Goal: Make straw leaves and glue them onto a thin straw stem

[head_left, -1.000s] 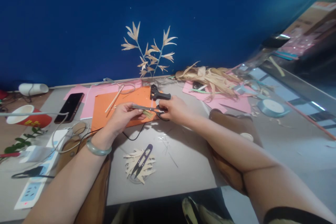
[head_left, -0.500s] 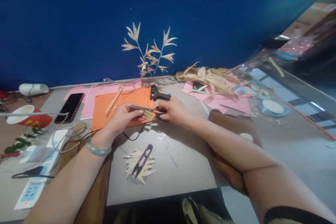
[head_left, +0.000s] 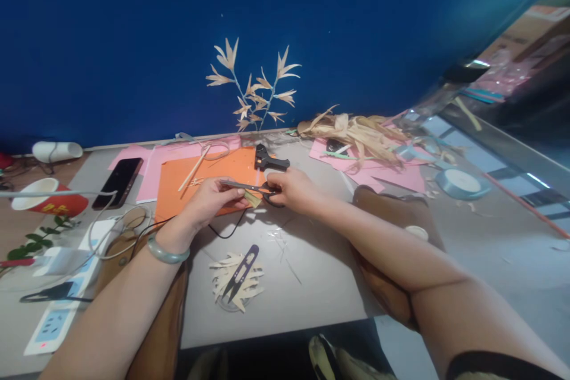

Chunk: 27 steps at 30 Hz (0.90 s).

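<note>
- The person's left hand (head_left: 208, 197), with a pale green bracelet (head_left: 167, 251) on its wrist, has thumb and fingers pinched narrow on a yellowish strip (head_left: 253, 200).
- The strip sticks out to the right of the left thumb, just below the scissor blades; its other end is hidden in the hand.
- The right hand (head_left: 294, 189) is curled around the handles of dark scissors (head_left: 249, 185), fingers holding them. The blades point left, and their tips reach the left hand's fingers. Whether the blades touch the strip, I cannot tell.
- Compared with one second ago, more of the strip shows, angled down and to the right under the blades. The scissor handles have dropped very slightly; both hands are otherwise in nearly the same place.
- Beyond the hands, a black glue gun (head_left: 272, 162) lies at the right edge of an orange sheet (head_left: 227, 166), unmoved.
- Nearer the person, purple-handled snips (head_left: 252, 254) rest across pale cut pieces (head_left: 253, 293) on the grey bench (head_left: 329, 273), just as before.
- A branch with pale leaves (head_left: 272, 92) stands against the blue wall (head_left: 133, 41), and dry husks (head_left: 351, 130) lie heaped to its right, both unchanged.
</note>
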Motion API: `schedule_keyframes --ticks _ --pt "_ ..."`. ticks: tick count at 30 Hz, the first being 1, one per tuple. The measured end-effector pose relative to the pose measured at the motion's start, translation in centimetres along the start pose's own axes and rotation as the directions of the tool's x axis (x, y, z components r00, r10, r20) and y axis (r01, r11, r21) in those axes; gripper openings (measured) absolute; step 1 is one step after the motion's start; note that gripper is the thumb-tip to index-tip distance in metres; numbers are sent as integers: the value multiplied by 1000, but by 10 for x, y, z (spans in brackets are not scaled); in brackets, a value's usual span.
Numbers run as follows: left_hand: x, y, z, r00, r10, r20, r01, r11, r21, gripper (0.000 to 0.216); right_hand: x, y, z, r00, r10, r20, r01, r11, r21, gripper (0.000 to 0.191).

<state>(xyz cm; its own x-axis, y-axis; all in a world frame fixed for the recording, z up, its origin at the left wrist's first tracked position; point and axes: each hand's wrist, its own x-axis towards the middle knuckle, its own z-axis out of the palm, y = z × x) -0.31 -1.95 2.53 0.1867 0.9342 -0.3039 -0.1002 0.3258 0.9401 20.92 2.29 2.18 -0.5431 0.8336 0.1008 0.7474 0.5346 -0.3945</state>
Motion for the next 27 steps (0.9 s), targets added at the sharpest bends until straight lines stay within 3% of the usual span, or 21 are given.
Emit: schedule_keyframes --ticks 9,14,21,27 --pt "8 -8 -5 999 -24 29 23 999 47 40 2 -2 1 999 11 43 -13 999 42 21" --pt "5 -5 -4 999 -21 37 18 997 75 35 3 -1 4 1000 1 3 -1 991 131 31" --pt "6 3 -9 986 86 -140 -88 996 -12 22 6 9 3 999 24 43 -39 918 395 51" --pt "5 8 -14 954 188 -233 -215 972 -93 28 4 4 -10 999 35 29 -42 959 280 46"
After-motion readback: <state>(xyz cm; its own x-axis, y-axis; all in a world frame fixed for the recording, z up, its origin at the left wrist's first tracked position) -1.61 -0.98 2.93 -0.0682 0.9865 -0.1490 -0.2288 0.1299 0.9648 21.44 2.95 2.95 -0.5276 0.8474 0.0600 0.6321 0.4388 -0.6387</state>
